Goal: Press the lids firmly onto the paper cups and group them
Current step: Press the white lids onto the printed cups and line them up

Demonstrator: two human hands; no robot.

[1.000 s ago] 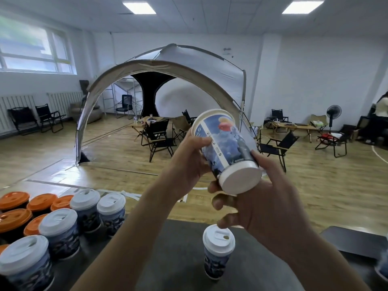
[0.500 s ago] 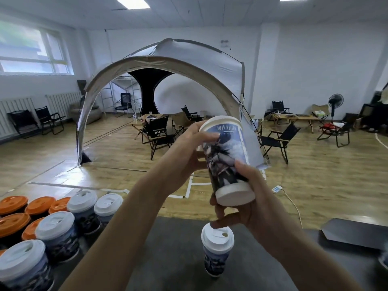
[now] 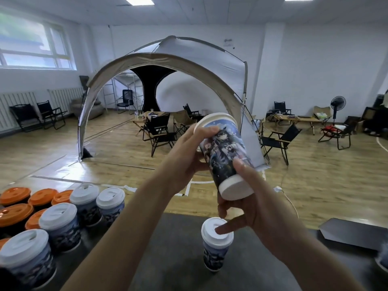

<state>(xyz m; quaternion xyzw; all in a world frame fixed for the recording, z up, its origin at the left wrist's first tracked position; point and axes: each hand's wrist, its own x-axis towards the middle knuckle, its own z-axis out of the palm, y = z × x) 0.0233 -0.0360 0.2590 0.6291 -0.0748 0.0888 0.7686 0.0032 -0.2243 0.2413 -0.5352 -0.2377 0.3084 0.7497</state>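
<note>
A lone lidded paper cup (image 3: 217, 243) stands upright on the dark table (image 3: 172, 259) at the near edge, directly below the person's hands and well apart from the rest. Above it, the right hand (image 3: 252, 202) wraps the white base of a printed paper cup (image 3: 224, 156) held in the air, while the left hand (image 3: 186, 158) closes over its lid (image 3: 212, 120), thumb on the rim; both hands are closed on this cup. Compared with a second ago, the cup has been turned in the grip, showing dark artwork where a blue panel faced the camera, and it tilts less steeply, which suggests the lid is being pressed down section by section around the rim. What any cup holds cannot be told, since every one is capped. To the left, the grouped cups wait in rows: white-lidded cups (image 3: 60, 225) in front, orange-lidded cups (image 3: 15, 215) behind them. Beyond the table, a domed tent (image 3: 189, 59) and folding chairs (image 3: 159, 131) fill the hall.
</note>
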